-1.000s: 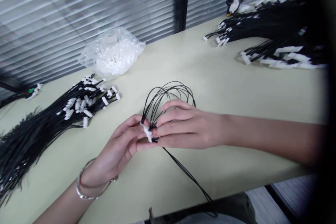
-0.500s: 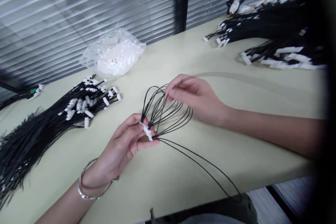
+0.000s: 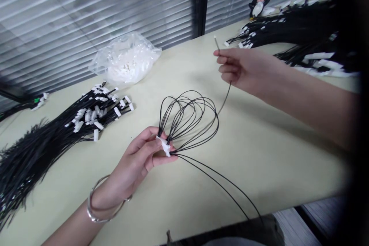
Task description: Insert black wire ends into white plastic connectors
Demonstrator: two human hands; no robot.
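My left hand (image 3: 138, 159) pinches a small white connector (image 3: 163, 146) just above the pale table (image 3: 259, 138). Several thin black wires (image 3: 187, 117) loop out of that connector and back to it. Two more wires (image 3: 219, 184) trail from it toward the near table edge. My right hand (image 3: 239, 67) is raised over the far right of the table. Its fingers are closed on the free end of one black wire (image 3: 223, 102), and the wire's metal tip (image 3: 215, 38) sticks up past the fingertips.
A clear plastic bag of white connectors (image 3: 125, 59) lies by the window blinds. A big bundle of black wires with white connectors (image 3: 57, 130) covers the left of the table. More finished wire bundles (image 3: 294, 34) lie at the far right beside a small figurine (image 3: 259, 0).
My right hand left the connector, took one wire end from the loops and drew it up and to the far right. My left hand kept its hold on the connector.
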